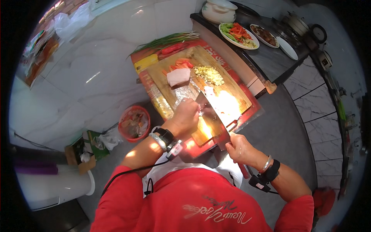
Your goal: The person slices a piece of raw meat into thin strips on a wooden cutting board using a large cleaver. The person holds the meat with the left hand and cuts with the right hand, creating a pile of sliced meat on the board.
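Observation:
My right hand (242,148) grips the handle of a cleaver (213,117). Its broad blade slants across the near part of a wooden cutting board (237,87). Close against the blade's left face, my left hand (187,114) is curled over the board, and whatever is under its fingers is hidden. Beyond that hand a block of pale pink raw meat (178,77) rests on clear plastic film (185,92). Sliced red pepper (182,63) lies behind the meat, with chopped yellowish garlic or ginger (209,75) to its right. Glaring sunlight washes out the board right of the blade.
Green onions (168,40) and red peppers (174,48) lie behind the board. A red waste bin (134,123) stands on the floor at left. The counter at right holds a plate of cut vegetables (239,36), a browned dish (265,35), a white plate (287,47) and a lidded pot (219,11).

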`<state>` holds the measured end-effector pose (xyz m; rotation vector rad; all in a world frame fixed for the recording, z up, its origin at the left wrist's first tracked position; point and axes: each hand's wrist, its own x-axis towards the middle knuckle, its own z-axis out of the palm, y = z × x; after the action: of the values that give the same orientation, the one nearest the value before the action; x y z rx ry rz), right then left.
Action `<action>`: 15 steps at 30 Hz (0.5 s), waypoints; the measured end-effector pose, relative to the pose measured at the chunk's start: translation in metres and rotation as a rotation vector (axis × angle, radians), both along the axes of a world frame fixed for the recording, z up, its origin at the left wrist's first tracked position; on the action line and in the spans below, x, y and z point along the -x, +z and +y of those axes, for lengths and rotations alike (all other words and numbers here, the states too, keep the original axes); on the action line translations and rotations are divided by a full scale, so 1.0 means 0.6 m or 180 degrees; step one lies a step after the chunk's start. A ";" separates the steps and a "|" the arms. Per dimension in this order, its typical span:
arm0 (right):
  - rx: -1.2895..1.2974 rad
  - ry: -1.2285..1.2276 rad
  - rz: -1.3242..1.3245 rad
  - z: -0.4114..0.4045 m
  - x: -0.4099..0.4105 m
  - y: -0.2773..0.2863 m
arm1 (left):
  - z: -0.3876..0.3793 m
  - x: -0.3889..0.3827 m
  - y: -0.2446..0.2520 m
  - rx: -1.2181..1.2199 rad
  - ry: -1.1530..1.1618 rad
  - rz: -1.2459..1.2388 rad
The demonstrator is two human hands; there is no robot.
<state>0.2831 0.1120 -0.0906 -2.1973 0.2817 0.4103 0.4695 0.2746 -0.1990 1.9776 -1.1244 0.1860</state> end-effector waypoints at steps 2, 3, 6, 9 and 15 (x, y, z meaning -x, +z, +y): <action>0.0150 0.0176 -0.0018 -0.004 -0.021 0.001 | 0.003 0.004 0.003 -0.0023 -0.0147 0.0068; 0.0253 0.0347 0.0009 0.000 -0.045 0.004 | 0.006 0.006 0.004 -0.0091 -0.0128 0.0077; 0.0454 0.0708 -0.0543 0.009 -0.110 -0.023 | 0.004 0.010 0.004 -0.0148 -0.0215 0.0026; 0.0313 0.0783 -0.1342 -0.002 -0.126 -0.061 | -0.004 0.011 -0.010 -0.0022 -0.0333 -0.0020; -0.0237 -0.0081 -0.0181 0.005 -0.058 0.004 | -0.009 0.011 -0.019 0.0018 0.0417 0.0635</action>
<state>0.3180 0.1147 -0.0880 -2.1266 0.2592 0.3383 0.4627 0.2693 -0.2103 2.0165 -0.8671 0.0585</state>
